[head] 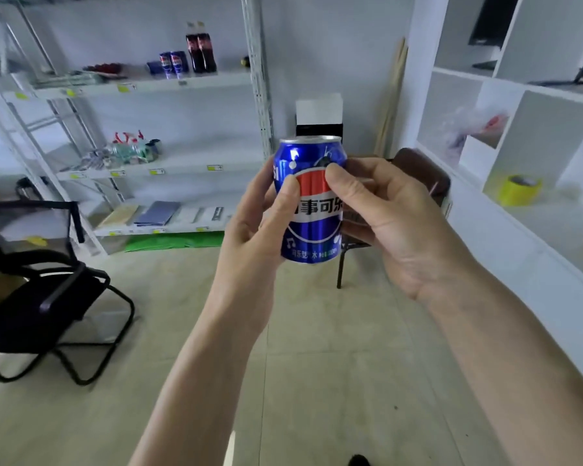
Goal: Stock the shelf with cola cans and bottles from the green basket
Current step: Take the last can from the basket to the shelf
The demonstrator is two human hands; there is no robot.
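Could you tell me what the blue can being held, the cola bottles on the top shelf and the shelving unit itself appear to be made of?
Blue cola can: probably aluminium, glossy printed wall with a bare silvery rim catching light.
Cola bottles: apparently clear plastic, since dark liquid shows through; blurred, so glass is not excluded.
Shelving unit: seemingly painted metal, pale matt grey, with perforated uprights.

We are looking at a grey metal shelf [216, 79] standing against the far wall. On its top board, two blue cola cans [172, 63] are standing just beside two dark cola bottles [201, 50], with something red and blurred lying further left. The middle board is carrying spray bottles [128, 144] and plastic-wrapped items. The lowest board is holding flat packets [157, 213]. A black chair [44, 290] is standing on the beige floor [317, 364].
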